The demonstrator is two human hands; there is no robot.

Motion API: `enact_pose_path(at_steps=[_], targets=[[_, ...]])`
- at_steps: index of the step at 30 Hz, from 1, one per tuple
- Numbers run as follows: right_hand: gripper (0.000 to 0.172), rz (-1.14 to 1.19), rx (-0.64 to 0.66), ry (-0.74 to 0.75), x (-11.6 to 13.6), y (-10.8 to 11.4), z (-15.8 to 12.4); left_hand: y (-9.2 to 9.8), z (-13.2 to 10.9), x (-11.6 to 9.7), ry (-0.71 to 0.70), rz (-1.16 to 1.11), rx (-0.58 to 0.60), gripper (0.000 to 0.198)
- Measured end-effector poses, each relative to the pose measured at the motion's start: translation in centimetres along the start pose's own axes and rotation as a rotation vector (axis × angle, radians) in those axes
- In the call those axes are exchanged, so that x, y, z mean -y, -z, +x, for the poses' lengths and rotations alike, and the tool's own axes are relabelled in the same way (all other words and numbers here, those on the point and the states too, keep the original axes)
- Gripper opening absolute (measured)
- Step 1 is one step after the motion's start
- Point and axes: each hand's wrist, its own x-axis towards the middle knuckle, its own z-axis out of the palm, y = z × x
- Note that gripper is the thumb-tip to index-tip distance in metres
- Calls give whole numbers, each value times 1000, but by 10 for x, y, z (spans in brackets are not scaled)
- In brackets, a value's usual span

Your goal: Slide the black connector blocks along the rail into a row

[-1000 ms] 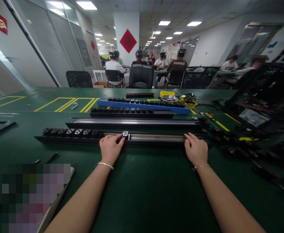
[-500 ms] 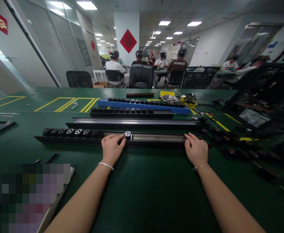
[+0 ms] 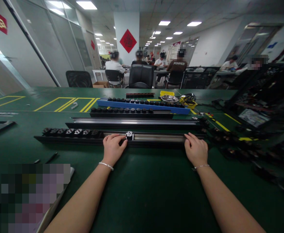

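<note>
A long black rail (image 3: 161,138) lies across the green table, with several dark blocks (image 3: 69,132) in a row on its left part. Near its middle sits a single block with a silvery top (image 3: 129,135). My left hand (image 3: 113,148) touches that block's left side with its fingertips, thumb in front and fingers behind. My right hand (image 3: 196,149) rests on the rail's right part, its fingers stretched out along the edge and nothing visible in them.
Behind lie another rail (image 3: 134,122), a shorter rail with blocks (image 3: 129,113) and a blue rail (image 3: 144,107). Dark parts (image 3: 243,149) are spread at the right. A metal dish (image 3: 169,98) stands at the back. People sit beyond the table.
My left hand and the single block have shifted slightly to the right along the rail. My right hand has stayed where it was.
</note>
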Motion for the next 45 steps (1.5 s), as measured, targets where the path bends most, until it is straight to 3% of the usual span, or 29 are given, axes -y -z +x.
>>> enact_pose_path(at_steps=[45], targets=[[43,29,-12,0,-1,-1,0,1,-2,-6,-163,-66,169,29]])
